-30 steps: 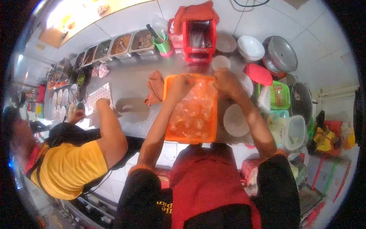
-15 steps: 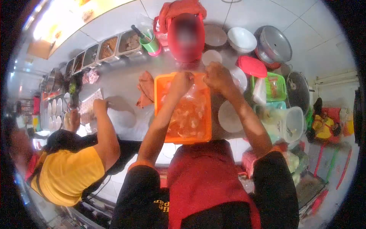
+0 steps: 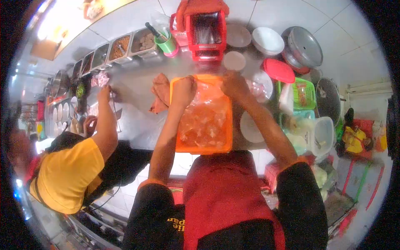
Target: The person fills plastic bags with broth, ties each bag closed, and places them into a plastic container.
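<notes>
An orange plastic tray [image 3: 228, 125] lies in front of me, holding small clear plastic bags [image 3: 204, 129] whose contents I cannot make out. At its far left corner, my left hand [image 3: 184, 88] is closed, fingers curled in. My right hand [image 3: 234, 86] is closed too, by the far right corner. Clear plastic [image 3: 205, 87] stretches across the far part of the tray between the two fists, and both appear to grip it. The fingertips are hidden.
Beyond the tray stands a red dispenser [image 3: 206, 53]. An orange-brown cloth [image 3: 159, 93] lies left of it. Bowls [image 3: 267, 41], a green basket [image 3: 303, 92] and clear tubs [image 3: 321, 135] sit right. Metal food pans [image 3: 121, 47] line the back left. A co-worker in yellow [image 3: 68, 175] works at left.
My hands have moved apart, the left one leftward to the tray's corner, with plastic between them. The co-worker's arm has reached farther along the table. The view has shifted slightly.
</notes>
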A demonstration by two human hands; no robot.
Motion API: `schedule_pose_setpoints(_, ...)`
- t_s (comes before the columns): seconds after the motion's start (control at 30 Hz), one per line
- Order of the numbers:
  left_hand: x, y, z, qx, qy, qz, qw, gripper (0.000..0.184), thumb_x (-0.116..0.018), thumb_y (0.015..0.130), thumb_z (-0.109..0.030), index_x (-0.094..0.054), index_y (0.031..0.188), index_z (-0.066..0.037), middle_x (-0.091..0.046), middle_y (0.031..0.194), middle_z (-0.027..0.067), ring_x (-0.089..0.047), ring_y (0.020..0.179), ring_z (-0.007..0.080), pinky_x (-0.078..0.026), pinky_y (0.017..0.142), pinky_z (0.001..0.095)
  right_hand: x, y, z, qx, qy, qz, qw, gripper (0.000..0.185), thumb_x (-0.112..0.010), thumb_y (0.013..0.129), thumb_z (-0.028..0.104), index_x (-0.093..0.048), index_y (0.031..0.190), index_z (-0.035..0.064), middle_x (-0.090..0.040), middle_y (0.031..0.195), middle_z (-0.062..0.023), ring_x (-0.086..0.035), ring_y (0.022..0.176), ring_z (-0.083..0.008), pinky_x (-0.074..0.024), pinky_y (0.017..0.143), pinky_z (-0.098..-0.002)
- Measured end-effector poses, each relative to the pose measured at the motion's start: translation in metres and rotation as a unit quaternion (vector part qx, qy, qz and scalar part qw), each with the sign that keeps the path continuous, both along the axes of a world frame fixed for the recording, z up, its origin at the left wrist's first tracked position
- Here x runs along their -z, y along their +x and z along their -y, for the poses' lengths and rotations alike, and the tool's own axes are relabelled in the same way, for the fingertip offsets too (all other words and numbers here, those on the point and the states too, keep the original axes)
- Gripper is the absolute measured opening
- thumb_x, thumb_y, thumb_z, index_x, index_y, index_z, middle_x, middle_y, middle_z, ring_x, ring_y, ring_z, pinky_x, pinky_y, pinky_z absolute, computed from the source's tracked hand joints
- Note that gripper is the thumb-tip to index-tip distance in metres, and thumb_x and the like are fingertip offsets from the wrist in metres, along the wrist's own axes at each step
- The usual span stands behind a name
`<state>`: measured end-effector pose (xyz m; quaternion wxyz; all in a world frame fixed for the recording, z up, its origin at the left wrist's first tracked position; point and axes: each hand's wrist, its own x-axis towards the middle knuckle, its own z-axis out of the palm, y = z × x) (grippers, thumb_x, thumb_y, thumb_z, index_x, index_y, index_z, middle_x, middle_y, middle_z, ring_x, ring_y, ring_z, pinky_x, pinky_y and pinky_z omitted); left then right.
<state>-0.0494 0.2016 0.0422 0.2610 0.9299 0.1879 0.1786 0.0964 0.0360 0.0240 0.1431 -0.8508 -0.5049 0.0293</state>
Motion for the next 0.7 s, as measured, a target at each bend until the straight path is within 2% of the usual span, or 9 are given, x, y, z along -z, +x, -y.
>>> schedule_pose_setpoints(0.13,-0.001,-0.008,-0.003,0.005,-0.011,0.029,1.0,0.015,-0.055,0.082,-0.01,-0.058,0.075,0.003,-0.058,0.067,0.0216,-0.056,0.063,0.0396,-0.044,0.061,0.0446,0.012,0.01,0.003,0.024,0.004,-0.003,1.0,0.021,-0.057,0.078,0.021,-0.066,0.089,0.0049,-0.058,0.092,-0.0193,-0.058,0.088,-0.0365,-0.049,0.08,-0.0459)
schedule_pose_setpoints(0.2,-0.021,-0.023,-0.001,-0.028,-0.06,0.079,0.995,0.011,-0.055,0.082,-0.007,-0.057,0.077,0.002,-0.055,0.062,0.0162,-0.054,0.059,0.0311,-0.043,0.058,0.0401,0.033,0.019,0.005,0.054,0.017,-0.033,0.998,0.018,-0.057,0.079,0.018,-0.065,0.089,0.0048,-0.058,0.091,-0.019,-0.058,0.089,-0.0362,-0.0482,0.08,-0.0457)
schedule_pose_setpoints(0.3,-0.028,-0.067,0.008,-0.067,-0.086,0.176,0.978,0.005,-0.056,0.083,-0.004,-0.056,0.082,0.001,-0.05,0.059,0.0063,-0.047,0.055,0.0153,-0.04,0.052,0.0321,-0.05,-0.019,0.025,-0.006,0.185,0.021,0.983,0.013,-0.058,0.081,0.014,-0.063,0.088,0.0039,-0.057,0.087,-0.0163,-0.057,0.086,-0.0348,-0.048,0.077,-0.0434)
schedule_pose_setpoints(0.37,-0.047,-0.089,0.038,-0.086,-0.267,0.109,0.954,0.007,-0.058,0.083,-0.005,-0.056,0.086,0.001,-0.051,0.062,0.0069,-0.047,0.057,0.0129,-0.04,0.053,0.0295,-0.052,-0.046,0.037,0.063,0.163,-0.131,0.976,0.012,-0.06,0.082,0.012,-0.062,0.088,0.0024,-0.059,0.083,-0.0129,-0.058,0.079,-0.0284,-0.0479,0.072,-0.0387)
schedule_pose_setpoints(0.43,-0.036,-0.108,0.072,-0.115,-0.306,0.04,0.944,0.007,-0.059,0.082,-0.002,-0.056,0.089,0.0,-0.052,0.066,0.0077,-0.049,0.059,0.0144,-0.041,0.054,0.0299,-0.094,-0.097,0.053,0.031,0.194,-0.317,0.928,0.015,-0.061,0.084,0.016,-0.061,0.088,0.0015,-0.061,0.079,-0.0107,-0.059,0.073,-0.0207,-0.0474,0.067,-0.0335)
schedule_pose_setpoints(0.5,-0.038,-0.116,0.111,-0.062,-0.294,0.101,0.948,0.006,-0.058,0.083,-0.002,-0.057,0.088,-0.001,-0.052,0.068,0.0104,-0.051,0.062,0.0149,-0.042,0.055,0.0307,-0.076,-0.124,0.068,0.034,0.169,-0.442,0.88,0.016,-0.063,0.083,0.016,-0.061,0.088,0.0003,-0.063,0.077,-0.0101,-0.06,0.072,-0.0154,-0.0475,0.066,-0.0309)
schedule_pose_setpoints(0.57,-0.022,-0.126,0.136,-0.058,-0.24,0.097,0.964,0.005,-0.058,0.086,0.0,-0.056,0.089,-0.003,-0.058,0.079,0.0071,-0.056,0.075,0.0148,-0.047,0.067,0.0287,-0.07,-0.14,0.079,0.061,0.157,-0.432,0.886,0.015,-0.065,0.083,0.013,-0.06,0.089,0.0003,-0.063,0.075,-0.0103,-0.062,0.071,-0.0173,-0.0481,0.065,-0.0312)
schedule_pose_setpoints(0.6,-0.019,-0.128,0.142,-0.04,-0.213,0.172,0.961,0.012,-0.061,0.08,0.006,-0.057,0.087,-0.002,-0.061,0.084,0.0108,-0.06,0.079,0.0212,-0.048,0.068,0.031,-0.068,-0.146,0.084,0.075,0.151,-0.426,0.889,0.015,-0.065,0.082,0.012,-0.06,0.089,0.0003,-0.063,0.075,-0.0104,-0.062,0.071,-0.0182,-0.0485,0.065,-0.0314)
schedule_pose_setpoints(0.7,-0.019,-0.135,0.148,-0.029,-0.149,0.131,0.98,0.018,-0.061,0.073,0.01,-0.06,0.086,-0.003,-0.063,0.09,0.0137,-0.062,0.084,0.028,-0.05,0.071,0.0339,-0.057,-0.156,0.093,0.083,0.166,-0.346,0.92,0.016,-0.066,0.079,0.008,-0.06,0.092,0.0006,-0.062,0.081,-0.012,-0.064,0.076,-0.024,-0.0494,0.067,-0.0343)
